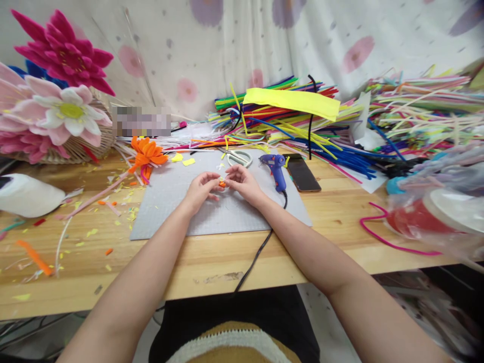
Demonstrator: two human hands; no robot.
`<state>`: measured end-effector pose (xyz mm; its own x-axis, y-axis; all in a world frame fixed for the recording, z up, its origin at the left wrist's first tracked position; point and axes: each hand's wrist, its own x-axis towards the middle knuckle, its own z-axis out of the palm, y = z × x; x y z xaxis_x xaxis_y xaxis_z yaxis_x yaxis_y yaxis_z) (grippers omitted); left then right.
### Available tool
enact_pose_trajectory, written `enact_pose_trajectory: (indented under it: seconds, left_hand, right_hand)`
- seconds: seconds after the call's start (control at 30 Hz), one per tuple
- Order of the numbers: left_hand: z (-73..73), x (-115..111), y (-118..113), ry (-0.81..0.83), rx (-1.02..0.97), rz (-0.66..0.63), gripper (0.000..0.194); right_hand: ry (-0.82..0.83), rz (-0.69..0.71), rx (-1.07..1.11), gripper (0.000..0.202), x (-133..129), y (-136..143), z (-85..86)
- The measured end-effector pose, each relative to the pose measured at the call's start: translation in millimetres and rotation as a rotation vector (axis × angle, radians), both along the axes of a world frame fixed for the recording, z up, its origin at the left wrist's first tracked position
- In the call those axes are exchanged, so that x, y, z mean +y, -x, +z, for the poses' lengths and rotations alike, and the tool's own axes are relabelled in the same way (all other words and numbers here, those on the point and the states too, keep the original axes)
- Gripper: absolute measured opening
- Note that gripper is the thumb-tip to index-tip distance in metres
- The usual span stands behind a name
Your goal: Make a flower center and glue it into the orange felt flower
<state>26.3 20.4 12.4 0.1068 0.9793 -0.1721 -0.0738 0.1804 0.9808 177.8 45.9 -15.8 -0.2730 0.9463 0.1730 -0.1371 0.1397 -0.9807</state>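
Observation:
My left hand (202, 190) and my right hand (244, 184) meet above the grey mat (166, 214). Their fingertips are closed around a small orange piece (222, 184) with a bit of yellow at its top; most of it is hidden by the fingers. Just beyond the hands lie scissors (239, 159) with pale looped handles. A blue glue gun (277, 170) rests to the right of my right hand, its black cord running toward the front edge. An orange fuzzy flower (146, 155) lies at the mat's far left corner.
A phone (303, 173) lies right of the glue gun. Bundles of coloured pipe cleaners (325, 146) fill the back, under a yellow strip (291, 102). Large fuzzy flowers (70, 111) stand at left. A plastic-wrapped red tub (416, 217) sits at right. Scraps (93, 232) litter the left.

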Motion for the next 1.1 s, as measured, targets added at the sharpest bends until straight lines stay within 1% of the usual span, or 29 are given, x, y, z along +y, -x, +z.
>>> enact_pose_trajectory:
  seconds: [0.1,0.3,0.6,0.73,0.97,1.1]
  left_hand:
    - [-0.8,1,-1,0.012,-0.002,-0.003,0.023]
    - [-1.5,0,-3,0.008,-0.01,0.006,0.019]
    - [0.4,-1,-2,-0.001,-0.017,-0.023,0.022]
    - [0.1,0,-4,0.042,-0.064,0.003,0.023]
    - [-4.7,-1,-16,-0.061,-0.003,0.061,0.019]
    - [-6.7,-3,-20,-0.072,-0.008,0.087,0.018]
  right_hand:
    - [-0.012,0.004,-0.015,0.034,1,1,-1.2]
    - [-0.029,0.004,-0.033,0.034,1,2,-2.2]
    - [-0.014,-0.014,-0.014,0.037,3,1,-3.5]
    - [-0.032,-0.022,-0.03,0.035,2,1,-2.1]
    - [-0.044,-0.041,-0.038,0.035,4,2,-3.6]
    - [-0.048,-0.048,-0.043,0.034,4,2,-3.7]
